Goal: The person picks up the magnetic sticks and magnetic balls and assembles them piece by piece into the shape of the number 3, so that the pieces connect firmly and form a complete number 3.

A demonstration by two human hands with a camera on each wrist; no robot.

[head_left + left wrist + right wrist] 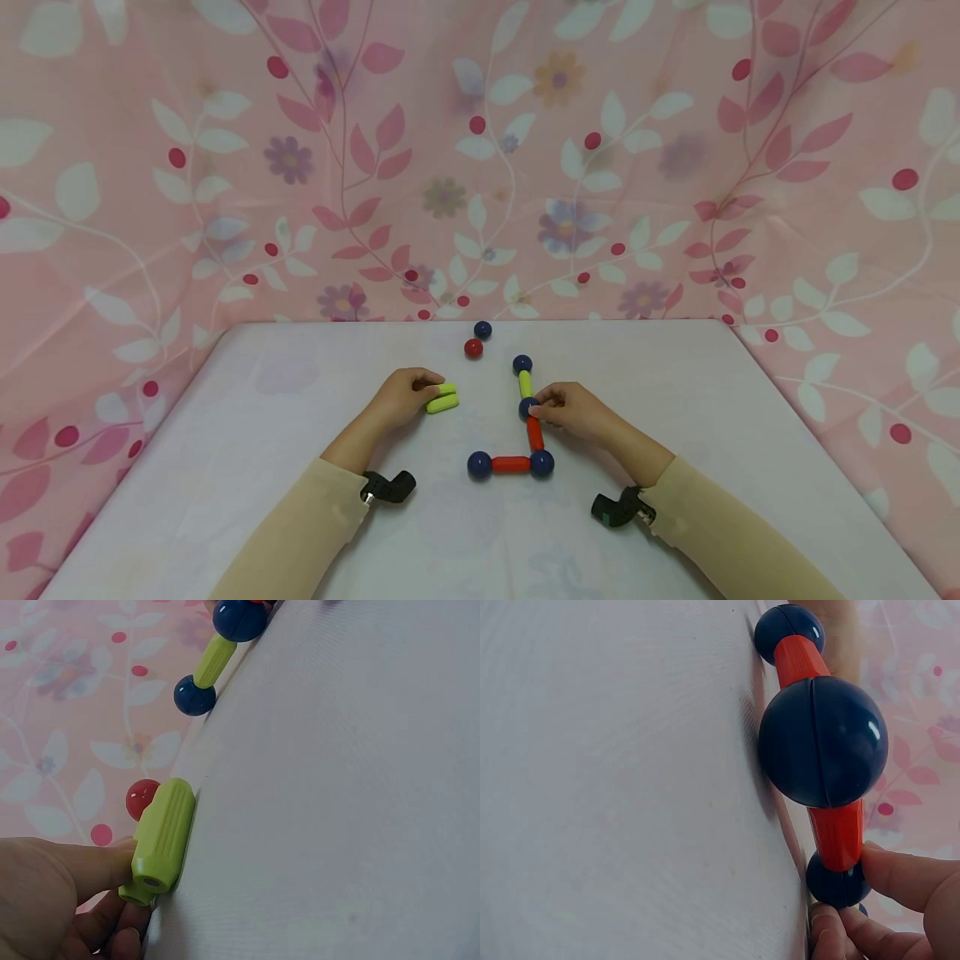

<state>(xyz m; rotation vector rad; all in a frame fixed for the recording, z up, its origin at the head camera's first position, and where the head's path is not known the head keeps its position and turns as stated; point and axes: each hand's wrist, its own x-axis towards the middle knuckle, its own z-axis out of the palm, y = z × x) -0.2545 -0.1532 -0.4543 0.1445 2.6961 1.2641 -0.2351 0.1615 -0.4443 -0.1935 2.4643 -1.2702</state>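
My right hand [573,408] pinches a dark blue ball [528,407] in the middle of a joined chain of magnetic balls and rods. From that ball a lime-green rod [526,384] runs up to another blue ball [522,363]. A red rod [535,436] leads down to a corner blue ball [823,742], where a second red rod [511,464] turns left to an end blue ball [480,465]. My left hand [405,396] holds a lime-green rod [447,389] between thumb and fingers; a second lime-green rod [166,832] lies right beside it, partly covering it in the left wrist view.
A loose red ball [473,348] and a loose blue ball [483,331] sit near the far edge of the white table [300,517]. Behind the table hangs a pink floral cloth [420,167]. Black wrist mounts [390,487] stick out from both sleeves.
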